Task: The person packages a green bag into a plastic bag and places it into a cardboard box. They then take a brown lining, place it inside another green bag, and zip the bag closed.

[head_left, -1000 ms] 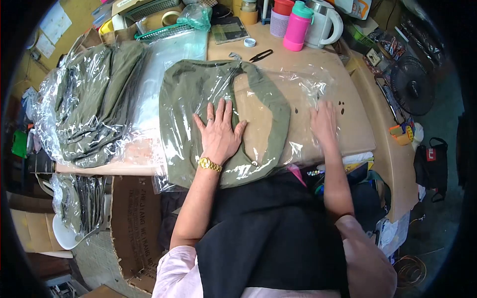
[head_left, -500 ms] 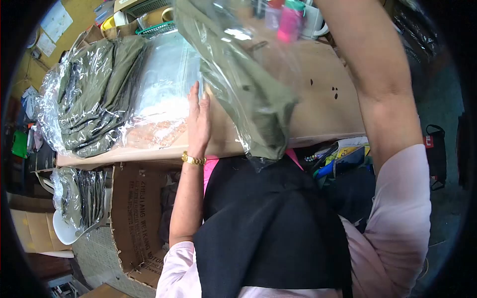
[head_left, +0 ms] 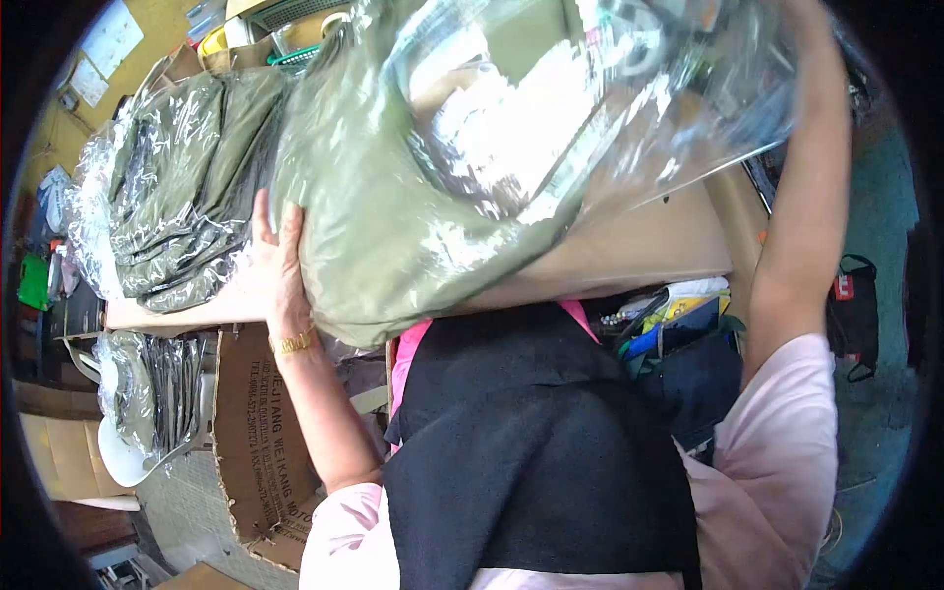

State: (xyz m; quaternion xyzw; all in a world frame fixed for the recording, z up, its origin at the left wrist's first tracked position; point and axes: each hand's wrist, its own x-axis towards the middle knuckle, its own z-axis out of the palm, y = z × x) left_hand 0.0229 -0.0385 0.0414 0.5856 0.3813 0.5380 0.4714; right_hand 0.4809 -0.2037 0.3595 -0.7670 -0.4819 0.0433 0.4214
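A green garment in a clear plastic bag (head_left: 374, 216) spreads over the middle of the table, its right side mostly see-through film raised toward the upper right. My left hand (head_left: 281, 256) rests against the garment's left edge, fingers spread. My right arm reaches to the top right, where my right hand (head_left: 801, 12) is at the bag's upper right end; its fingers are blurred and cut off by the frame edge. Left of my left hand lies a pile of bagged green garments (head_left: 187, 197).
Below the table's left part stand an open cardboard box (head_left: 258, 433) and a white chair (head_left: 123, 457) bearing more bagged garments (head_left: 157, 393). Under the table's right side are bags and cloths (head_left: 688, 334). A green basket (head_left: 293, 57) sits at the back.
The bagged garment has been spread out to the left and right, covering the clear bags. My left hand has moved left, and my right arm has swung right.
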